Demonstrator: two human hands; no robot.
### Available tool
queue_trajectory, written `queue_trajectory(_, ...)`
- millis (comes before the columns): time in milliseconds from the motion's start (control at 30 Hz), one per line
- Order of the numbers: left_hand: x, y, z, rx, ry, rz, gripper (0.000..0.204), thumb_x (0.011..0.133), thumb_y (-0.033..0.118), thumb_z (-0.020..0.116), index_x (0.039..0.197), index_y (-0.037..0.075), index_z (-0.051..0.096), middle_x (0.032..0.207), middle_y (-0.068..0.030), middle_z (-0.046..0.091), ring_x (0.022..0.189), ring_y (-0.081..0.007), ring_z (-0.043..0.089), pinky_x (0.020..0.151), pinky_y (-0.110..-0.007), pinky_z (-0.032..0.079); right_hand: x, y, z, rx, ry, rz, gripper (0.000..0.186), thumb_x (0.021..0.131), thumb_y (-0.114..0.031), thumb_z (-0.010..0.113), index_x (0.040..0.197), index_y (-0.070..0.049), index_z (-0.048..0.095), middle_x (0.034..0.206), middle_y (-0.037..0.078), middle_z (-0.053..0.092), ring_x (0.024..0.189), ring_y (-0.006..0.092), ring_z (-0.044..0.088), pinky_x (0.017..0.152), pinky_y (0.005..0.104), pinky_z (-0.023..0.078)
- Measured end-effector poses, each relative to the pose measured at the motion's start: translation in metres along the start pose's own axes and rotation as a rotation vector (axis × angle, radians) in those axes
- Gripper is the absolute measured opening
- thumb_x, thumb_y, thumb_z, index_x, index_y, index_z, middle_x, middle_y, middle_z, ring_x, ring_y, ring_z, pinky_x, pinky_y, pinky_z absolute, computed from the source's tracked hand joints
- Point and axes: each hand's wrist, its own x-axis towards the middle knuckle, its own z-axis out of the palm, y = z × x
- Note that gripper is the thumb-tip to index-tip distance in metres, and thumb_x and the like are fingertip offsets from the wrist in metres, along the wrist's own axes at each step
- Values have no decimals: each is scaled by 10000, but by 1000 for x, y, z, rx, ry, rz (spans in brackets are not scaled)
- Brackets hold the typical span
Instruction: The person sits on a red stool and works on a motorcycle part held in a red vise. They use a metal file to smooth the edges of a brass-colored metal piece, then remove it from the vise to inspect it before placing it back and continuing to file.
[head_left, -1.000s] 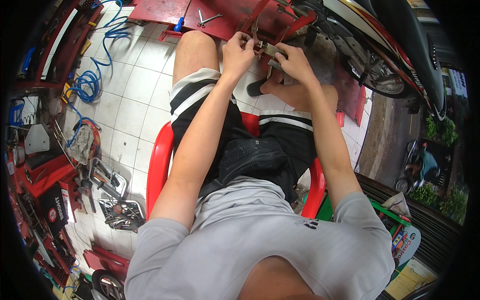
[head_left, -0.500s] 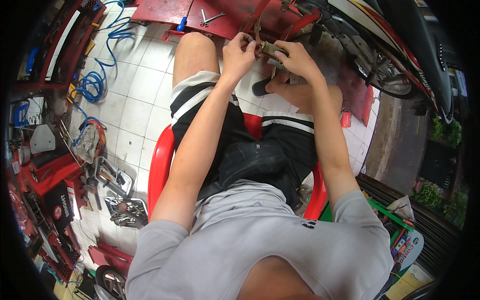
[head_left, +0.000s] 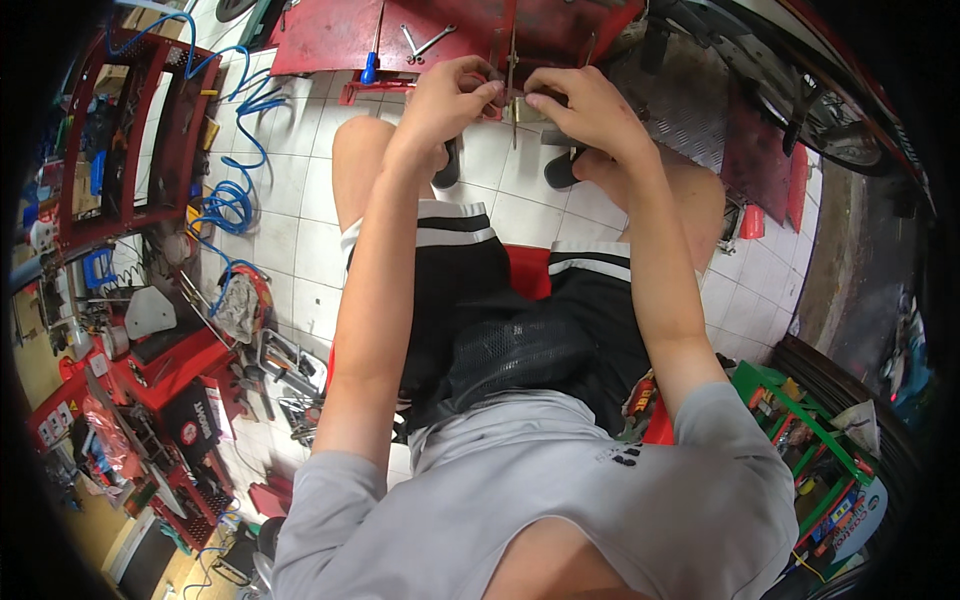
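Over the front edge of a red metal bench (head_left: 330, 40), both my hands are raised close together at a thin upright metal strip (head_left: 514, 75). Just below the fingertips shows a dull brass-coloured metal part (head_left: 524, 112). My left hand (head_left: 450, 105) is closed in a pinch to the left of the strip; whatever sits between its fingers is too small to make out. From the other side my right hand (head_left: 592, 110) has its thumb and fingers closed at the top of the brass-coloured part, partly hiding it.
On the bench lie a blue-handled screwdriver (head_left: 369, 68) and open-end wrenches (head_left: 428, 44). A motorcycle (head_left: 800, 90) stands at the right. Left are a coiled blue air hose (head_left: 228, 208), a red rack (head_left: 140, 130) and tool trays (head_left: 290, 362). A green tool rack (head_left: 800, 420) stands near right.
My hands have drawn apart, the left one moving left from the metal part. The whole view has shifted, and my left knee sits lower and farther left in it.
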Motion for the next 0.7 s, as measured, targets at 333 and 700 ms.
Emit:
queue_trajectory(333,9,2,20,-51,87,46,214,864,126,671,1028,-12,674,793,-71,709,707,-107,641,638,-242,500,-3,-9,15,-147,261,135,183,889,-257,582,1012,-129,629,758,151,671,742,361,653,665,463,529)
queue_trajectory(700,6,-1,30,4,262,80,189,804,130,732,942,1,732,658,-79,694,588,-106,664,562,-230,493,-2,-5,23,-101,326,190,206,851,-283,635,1021,-180,691,799,125,694,750,351,664,687,431,539)
